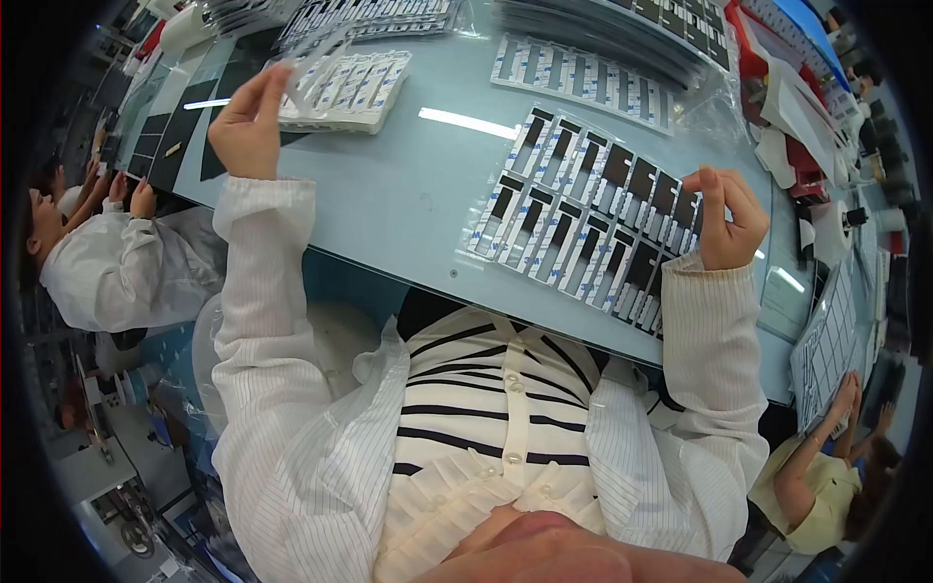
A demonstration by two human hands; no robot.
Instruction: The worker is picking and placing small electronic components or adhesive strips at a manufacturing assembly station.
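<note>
My left hand [248, 131] is raised at the upper left, with thumb and fingers pinched on a clear plastic film [316, 78], blurred at its far end. Just beyond it lies a stack of white adhesive-strip sheets [362, 89] with blue print. My right hand [731, 216] is curled closed at the right end of a sheet of black parts [569, 260], set in two rows and crossed by white printed strips. Its fingertips are over or beside that end; whether anything small is between them is hidden.
Another strip sheet [583, 83] lies behind, near bagged stacks of black parts [671, 24]. Red bins [753, 58] and a white roll [831, 231] stand at the right. Co-workers sit on the left [126, 262] and right [812, 486]. The glass table's edge [408, 280] runs before me.
</note>
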